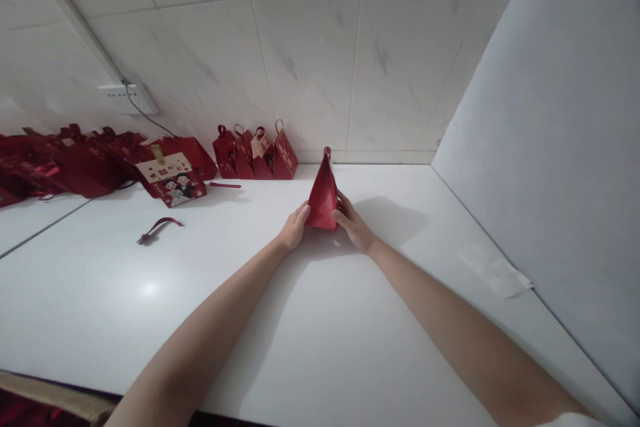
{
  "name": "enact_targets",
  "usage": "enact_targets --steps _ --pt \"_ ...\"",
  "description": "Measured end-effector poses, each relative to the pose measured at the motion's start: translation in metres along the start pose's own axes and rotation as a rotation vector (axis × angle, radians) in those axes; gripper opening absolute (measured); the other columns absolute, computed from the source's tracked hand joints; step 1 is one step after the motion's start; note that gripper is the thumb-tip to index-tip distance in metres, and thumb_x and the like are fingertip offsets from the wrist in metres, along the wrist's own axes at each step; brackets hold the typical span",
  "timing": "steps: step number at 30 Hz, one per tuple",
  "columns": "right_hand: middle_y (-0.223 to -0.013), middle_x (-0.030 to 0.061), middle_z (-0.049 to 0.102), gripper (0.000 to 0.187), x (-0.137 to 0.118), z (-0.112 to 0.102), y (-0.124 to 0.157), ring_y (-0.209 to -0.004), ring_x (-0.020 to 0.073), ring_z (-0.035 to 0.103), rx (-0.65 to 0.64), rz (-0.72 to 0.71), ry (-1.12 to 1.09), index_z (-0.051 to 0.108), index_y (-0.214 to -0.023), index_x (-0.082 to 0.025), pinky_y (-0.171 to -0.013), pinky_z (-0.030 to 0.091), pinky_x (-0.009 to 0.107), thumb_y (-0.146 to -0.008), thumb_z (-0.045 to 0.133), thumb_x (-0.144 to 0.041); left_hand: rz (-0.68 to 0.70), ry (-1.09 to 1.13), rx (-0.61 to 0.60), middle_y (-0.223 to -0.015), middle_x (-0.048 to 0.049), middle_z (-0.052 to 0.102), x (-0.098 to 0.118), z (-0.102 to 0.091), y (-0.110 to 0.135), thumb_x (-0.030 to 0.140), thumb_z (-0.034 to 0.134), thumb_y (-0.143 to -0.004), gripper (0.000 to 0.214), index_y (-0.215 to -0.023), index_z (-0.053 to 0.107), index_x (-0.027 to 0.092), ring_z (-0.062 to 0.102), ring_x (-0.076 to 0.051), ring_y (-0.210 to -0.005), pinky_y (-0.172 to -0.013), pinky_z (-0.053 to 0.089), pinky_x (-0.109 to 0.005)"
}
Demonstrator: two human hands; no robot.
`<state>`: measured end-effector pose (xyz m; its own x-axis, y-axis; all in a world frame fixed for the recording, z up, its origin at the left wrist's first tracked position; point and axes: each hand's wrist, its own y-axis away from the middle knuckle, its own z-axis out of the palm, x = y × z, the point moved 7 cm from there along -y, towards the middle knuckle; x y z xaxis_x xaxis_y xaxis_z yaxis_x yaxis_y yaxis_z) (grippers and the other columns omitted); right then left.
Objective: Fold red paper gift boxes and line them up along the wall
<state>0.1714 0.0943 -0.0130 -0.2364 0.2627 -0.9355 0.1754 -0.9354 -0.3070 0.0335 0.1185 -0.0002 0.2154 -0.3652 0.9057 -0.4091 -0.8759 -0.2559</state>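
A red triangular gift box [323, 200] with a small loop at its peak is held between both of my hands, just above or on the white table. One of its folded end sides faces me. My left hand [294, 227] grips its lower left edge, thumb along the side. On the right edge, my right hand [354, 221] has its thumb in front and its fingers behind, partly hidden by the box.
Several small red boxes with loops [255, 153] stand in a row by the tiled wall. A box with a cartoon couple [175, 180] and more red boxes [85, 160] crowd the left. A dark red strap [163, 227] and white paper [496, 270] lie on the table [300, 333].
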Motion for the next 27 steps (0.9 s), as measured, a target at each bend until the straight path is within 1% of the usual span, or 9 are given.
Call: enact_targets --steps 4,6,9,11,13,17,20,23,27 --pt "-0.13 0.009 0.054 0.076 0.011 -0.016 -0.003 -0.117 0.0233 0.054 0.156 -0.01 0.06 0.024 -0.143 -0.027 -0.101 0.042 0.043 -0.081 0.058 -0.052 -0.039 -0.026 0.078 -0.127 -0.0075 0.06 -0.008 -0.009 -0.003 0.056 0.027 -0.093 0.06 -0.127 0.055 0.015 0.051 -0.028 -0.122 -0.108 0.037 -0.042" --pt "-0.118 0.0098 0.061 0.076 0.018 -0.031 -0.004 -0.106 0.0242 0.06 0.31 -0.016 0.135 0.029 -0.139 -0.024 -0.093 0.047 0.043 -0.077 0.063 -0.052 -0.055 -0.023 0.159 -0.127 -0.0078 0.06 -0.013 -0.016 -0.005 0.054 0.032 -0.093 0.058 -0.136 0.045 0.017 0.053 -0.027 -0.119 -0.104 0.04 -0.043" --pt "-0.096 0.008 0.067 0.056 0.023 -0.048 -0.005 -0.089 0.0239 0.063 0.468 -0.023 0.301 0.051 -0.115 -0.02 -0.082 0.051 0.04 -0.071 0.067 -0.05 0.002 -0.043 0.22 -0.142 -0.0077 0.046 -0.012 -0.02 -0.006 0.052 0.036 -0.092 0.063 -0.146 0.023 0.022 0.043 -0.023 -0.13 -0.109 0.035 -0.042" --pt "-0.085 0.0063 0.067 0.038 0.023 -0.053 -0.005 -0.081 0.0229 0.063 0.493 -0.02 0.372 0.058 -0.095 -0.02 -0.077 0.051 0.038 -0.075 0.062 -0.052 0.068 -0.063 0.202 -0.151 -0.0057 0.031 -0.007 -0.018 -0.005 0.053 0.031 -0.093 0.062 -0.147 0.023 0.023 0.026 -0.021 -0.14 -0.115 0.024 -0.039" --pt "-0.079 0.0051 0.066 0.034 0.019 -0.055 -0.004 -0.078 0.0225 0.062 0.499 -0.021 0.395 0.058 -0.085 -0.02 -0.075 0.05 0.037 -0.077 0.057 -0.053 0.096 -0.058 0.158 -0.153 -0.0044 0.024 -0.003 -0.013 -0.004 0.055 0.03 -0.093 0.062 -0.146 0.026 0.022 0.019 -0.02 -0.142 -0.118 0.016 -0.037" --pt "-0.09 0.0049 0.065 0.031 0.004 -0.052 0.0 -0.088 0.0218 0.06 0.499 -0.065 0.367 0.06 -0.086 -0.02 -0.082 0.048 0.035 -0.078 0.058 -0.051 0.018 0.043 0.108 -0.146 -0.0052 0.04 -0.006 -0.008 -0.005 0.057 0.031 -0.092 0.063 -0.142 0.037 0.018 0.033 -0.022 -0.137 -0.117 0.02 -0.037" --pt "-0.102 0.004 0.065 0.031 0.001 -0.04 -0.001 -0.097 0.0214 0.059 0.378 -0.08 0.188 0.059 -0.097 -0.022 -0.087 0.046 0.035 -0.08 0.059 -0.047 -0.034 0.131 0.131 -0.136 -0.0057 0.052 -0.01 -0.01 -0.008 0.06 0.026 -0.092 0.066 -0.134 0.048 0.015 0.042 -0.026 -0.131 -0.114 0.026 -0.04" --pt "-0.099 0.0021 0.065 0.028 0.005 -0.024 -0.004 -0.092 0.0199 0.06 0.194 -0.036 0.009 0.055 -0.098 -0.023 -0.084 0.047 0.035 -0.081 0.061 -0.044 -0.053 0.155 0.154 -0.129 -0.0064 0.058 -0.014 -0.014 -0.011 0.06 0.023 -0.092 0.068 -0.129 0.055 0.013 0.048 -0.026 -0.126 -0.113 0.029 -0.04" --pt "-0.101 0.0024 0.063 0.029 0.009 -0.022 -0.004 -0.093 0.0191 0.059 0.163 -0.022 0.026 0.053 -0.096 -0.022 -0.084 0.047 0.033 -0.082 0.06 -0.046 -0.11 0.104 0.2 -0.124 -0.0077 0.062 -0.024 -0.02 -0.011 0.061 0.022 -0.091 0.069 -0.124 0.059 0.013 0.051 -0.026 -0.122 -0.11 0.033 -0.039"
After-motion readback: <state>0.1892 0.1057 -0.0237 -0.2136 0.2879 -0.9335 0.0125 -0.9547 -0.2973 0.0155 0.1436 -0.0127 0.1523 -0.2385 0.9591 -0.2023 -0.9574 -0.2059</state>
